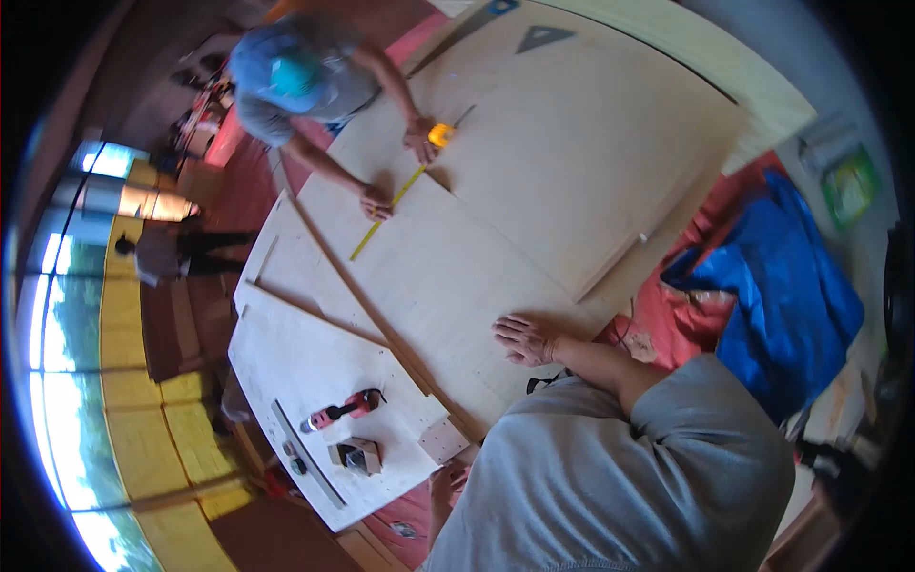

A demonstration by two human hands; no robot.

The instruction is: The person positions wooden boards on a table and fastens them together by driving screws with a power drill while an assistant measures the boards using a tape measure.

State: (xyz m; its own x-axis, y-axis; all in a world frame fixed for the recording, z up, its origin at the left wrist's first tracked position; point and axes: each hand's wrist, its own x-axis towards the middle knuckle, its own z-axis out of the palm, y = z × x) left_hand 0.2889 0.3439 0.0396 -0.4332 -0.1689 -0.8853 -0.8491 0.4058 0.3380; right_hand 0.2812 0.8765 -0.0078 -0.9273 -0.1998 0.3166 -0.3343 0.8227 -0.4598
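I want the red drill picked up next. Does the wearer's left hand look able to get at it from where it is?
Probably yes. The left hand sits at the near edge of the plywood sheet, and the red drill lies in the open on that sheet. Only a small wooden block lies between them, low enough to reach over.

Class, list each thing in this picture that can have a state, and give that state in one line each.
Right hand: flat, open, on the plywood.
Left hand: at the board edge, grip unclear.
Tape measure: extended, held by a co-worker.
Drill: lying unheld.
Tarp: crumpled.
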